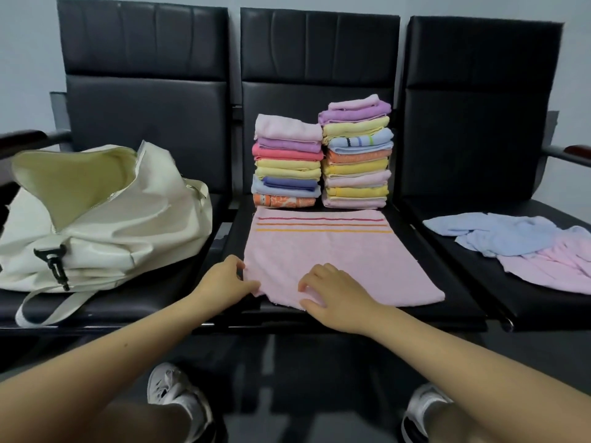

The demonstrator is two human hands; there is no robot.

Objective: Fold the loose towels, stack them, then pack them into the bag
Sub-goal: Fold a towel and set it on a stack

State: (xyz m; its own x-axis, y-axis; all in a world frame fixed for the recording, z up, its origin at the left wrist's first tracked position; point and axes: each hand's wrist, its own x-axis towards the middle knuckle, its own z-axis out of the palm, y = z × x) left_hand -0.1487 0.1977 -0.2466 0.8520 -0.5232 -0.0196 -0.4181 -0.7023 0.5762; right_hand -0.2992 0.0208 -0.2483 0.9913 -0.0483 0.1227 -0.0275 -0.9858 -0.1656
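Note:
A pink towel (335, 254) with three coloured stripes lies flat on the middle seat. My left hand (224, 279) pinches its near left corner. My right hand (332, 295) rests on its near edge with curled fingers, thumb at the hem. Behind the towel stand two stacks of folded towels, the left stack (287, 161) lower than the right stack (356, 155). A cream bag (96, 219) lies unzipped on the left seat, its mouth gaping. On the right seat lie a loose blue towel (499, 233) and a loose pink towel (556, 263), crumpled.
Three black padded seats (479, 123) stand in a row with armrests at the ends. The bag's strap (48, 305) hangs over the left seat's front edge. My knees and white shoes (172, 388) are below.

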